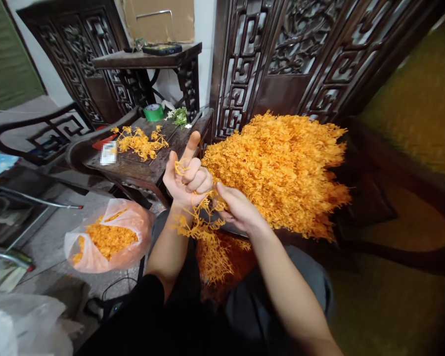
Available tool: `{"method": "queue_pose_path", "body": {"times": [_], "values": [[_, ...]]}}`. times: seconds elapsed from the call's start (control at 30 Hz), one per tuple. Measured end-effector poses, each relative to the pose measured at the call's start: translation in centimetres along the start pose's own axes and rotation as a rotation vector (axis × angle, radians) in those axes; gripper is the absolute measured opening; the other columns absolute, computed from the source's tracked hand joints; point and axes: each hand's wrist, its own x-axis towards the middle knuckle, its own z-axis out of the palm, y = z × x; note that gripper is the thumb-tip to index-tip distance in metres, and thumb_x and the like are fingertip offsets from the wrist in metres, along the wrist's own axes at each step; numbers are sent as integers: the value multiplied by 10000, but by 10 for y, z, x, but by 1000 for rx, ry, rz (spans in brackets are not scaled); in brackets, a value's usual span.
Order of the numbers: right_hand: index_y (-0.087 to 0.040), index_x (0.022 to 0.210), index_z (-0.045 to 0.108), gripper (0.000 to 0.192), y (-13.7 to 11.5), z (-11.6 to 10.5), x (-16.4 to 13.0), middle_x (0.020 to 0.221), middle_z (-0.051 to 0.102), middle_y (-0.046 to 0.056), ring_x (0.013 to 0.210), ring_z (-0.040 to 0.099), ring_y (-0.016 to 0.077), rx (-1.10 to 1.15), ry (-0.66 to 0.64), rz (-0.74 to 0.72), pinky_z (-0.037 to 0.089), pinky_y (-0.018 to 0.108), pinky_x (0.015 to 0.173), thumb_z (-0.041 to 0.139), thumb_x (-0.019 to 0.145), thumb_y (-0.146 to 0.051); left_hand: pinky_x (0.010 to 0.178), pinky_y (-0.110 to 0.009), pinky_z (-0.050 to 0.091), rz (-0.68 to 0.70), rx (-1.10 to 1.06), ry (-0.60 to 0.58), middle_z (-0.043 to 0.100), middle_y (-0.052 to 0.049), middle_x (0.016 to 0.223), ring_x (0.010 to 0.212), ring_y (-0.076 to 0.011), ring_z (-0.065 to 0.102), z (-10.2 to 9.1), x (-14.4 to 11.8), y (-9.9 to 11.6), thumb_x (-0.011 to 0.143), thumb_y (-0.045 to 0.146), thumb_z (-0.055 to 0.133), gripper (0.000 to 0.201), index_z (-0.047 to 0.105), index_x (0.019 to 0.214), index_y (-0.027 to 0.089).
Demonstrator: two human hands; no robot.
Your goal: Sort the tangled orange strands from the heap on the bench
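Note:
My left hand (pixel 188 174) is turned palm toward me, its index finger pointing up and the other fingers curled in. A small curled orange piece (pixel 181 168) shows at its palm, partly hidden by the fingers. Close beside it on the right, my right hand (pixel 239 207) is closed, thumb on top, around orange branching plastic-looking sprigs (pixel 200 222). These dangle below my hands, above my lap. Behind my right hand rises a large heap of similar orange sprigs (pixel 278 168). More sprigs (pixel 215 259) lie lower down between my knees.
Left of me, a dark wooden chair seat (pixel 144 170) bears loose orange sprigs (pixel 143 143), green tape (pixel 153 112) and a green-white sprig (pixel 180 117). An open plastic bag (pixel 144 222) of orange pieces sits on the floor. A phone (pixel 161 49) lies on a small side table (pixel 144 60).

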Motion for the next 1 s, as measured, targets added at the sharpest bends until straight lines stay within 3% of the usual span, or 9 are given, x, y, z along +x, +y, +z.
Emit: {"method": "queue_pose_path", "body": {"times": [0.17,0.3,0.4,0.5,0.57,0.63,0.7,0.87,1.0], "values": [[-158,1636,339,795,-6,-1,-23,896,707,93,625,574,184,-653,501,-419,480,336,633,559,986,-560,342,-202,168,57,5,110,183,104,510,345,-56,51,2,5,10,1056,521,400,413,669,1152,223],[-274,1491,578,459,-17,7,-45,846,701,34,666,603,162,-1005,291,-830,433,294,612,538,1040,-346,389,-186,240,2,39,244,236,86,535,373,-48,189,1,17,1,1048,356,461,265,643,962,183],[-205,1202,748,250,-20,11,-46,823,690,30,681,604,131,-753,308,-943,435,271,617,591,1022,-278,449,-189,350,-89,279,247,457,55,618,437,-54,372,-3,20,-12,986,374,573,202,632,1050,191],[-193,944,772,156,-22,4,-42,730,626,12,626,545,109,-268,411,-826,412,260,579,666,982,-301,768,-289,565,14,805,102,682,-94,1180,906,-169,685,-11,15,-16,871,413,748,537,551,1337,233],[-201,904,769,209,-23,-6,-40,612,498,-23,523,419,88,56,382,-654,316,243,491,683,971,-380,1042,-434,520,156,1154,66,487,-161,1544,1317,-316,581,-17,8,-12,819,444,809,835,396,1521,261],[-194,884,763,269,-25,-15,-40,549,359,-55,468,292,69,315,271,-520,206,229,444,695,955,-444,1185,-531,395,258,1324,96,337,-181,1656,1505,-397,385,-19,2,-6,830,476,792,971,255,1610,264],[-177,835,744,304,-27,-21,-39,533,292,-71,453,233,54,459,160,-433,152,222,435,730,922,-468,1220,-551,353,259,1271,37,384,-178,1635,1536,-394,344,-17,-2,-1,863,457,748,908,275,1612,256],[-169,795,665,355,-27,-20,-34,529,295,-88,444,200,42,554,90,-321,140,207,421,805,835,-493,1017,-453,561,-138,737,-419,686,-154,1327,1262,-324,649,2,-7,-4,857,377,711,593,585,1414,217],[-192,777,572,448,-21,-19,-29,578,411,-61,483,328,72,271,182,-341,282,220,446,798,806,-579,837,-315,590,-20,716,-220,761,-101,1096,940,-198,722,11,-7,-17,786,337,824,416,713,1157,183]]}}
